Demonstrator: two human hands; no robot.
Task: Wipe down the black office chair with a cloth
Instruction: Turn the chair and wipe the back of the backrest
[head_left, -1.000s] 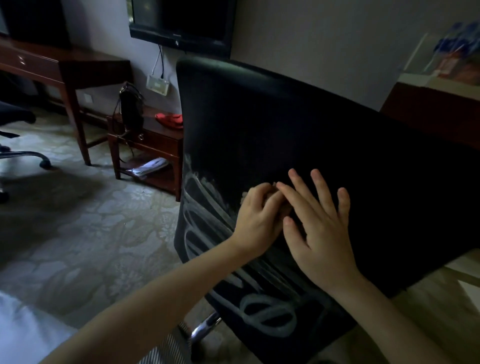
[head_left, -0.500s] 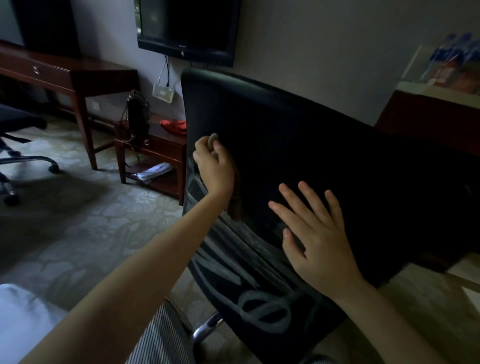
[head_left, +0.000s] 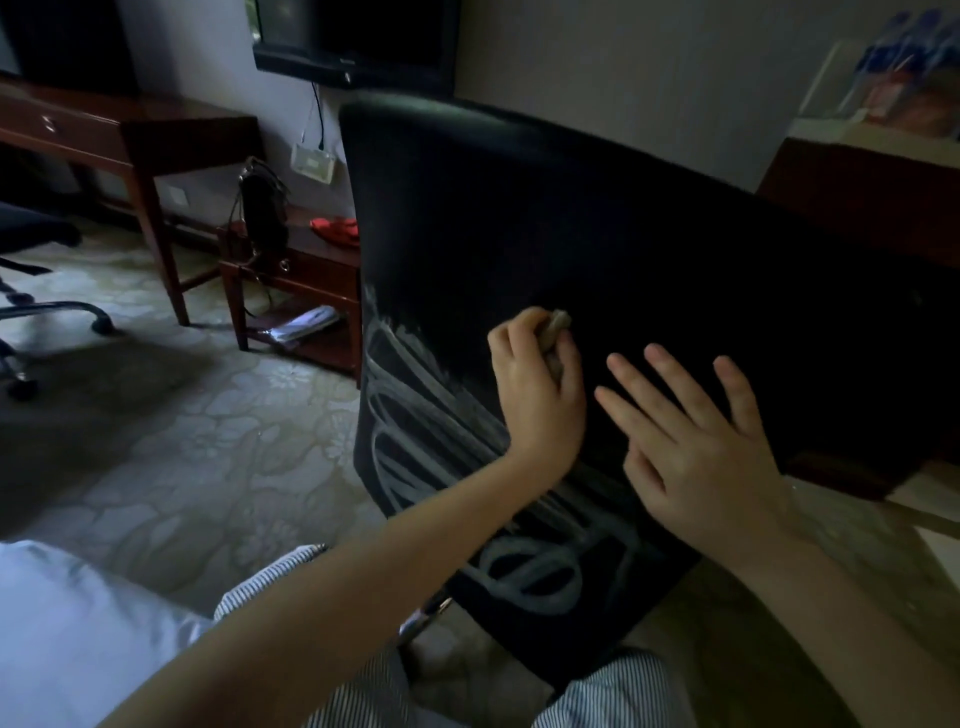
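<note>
One black office chair (head_left: 649, 234) fills the middle of the view, its broad back turned toward the person and its top edge sloping down to the right. Several pale looping streaks (head_left: 415, 415) cover the lower left part of that back; the rest of it is plain black.

One cloth (head_left: 555, 325), a small beige wad, lies against the chair back just right of the streaks. The left hand (head_left: 537, 395) grips it, fingers (head_left: 519, 338) curled round it so that only its tip pokes out above them. The right hand (head_left: 696, 441) lies just beside it, flat on the chair back with its fingers (head_left: 670, 374) straight, spread and grasping nothing. The two hands are close but apart.

Two striped trouser legs (head_left: 270, 587) show at the bottom edge, and white fabric (head_left: 62, 623) lies in the bottom left corner. A patterned carpet (head_left: 182, 441) covers the floor.

Two wooden tables stand along the wall at left. The low table (head_left: 311, 270) carries one black bag (head_left: 265, 213) and one red item (head_left: 337, 228), with papers (head_left: 301, 325) on its lower shelf. The taller table (head_left: 130, 130) stands further left. One dark screen (head_left: 358, 36) hangs on the wall above. A second chair (head_left: 31, 234) is partly in view at the left edge.
</note>
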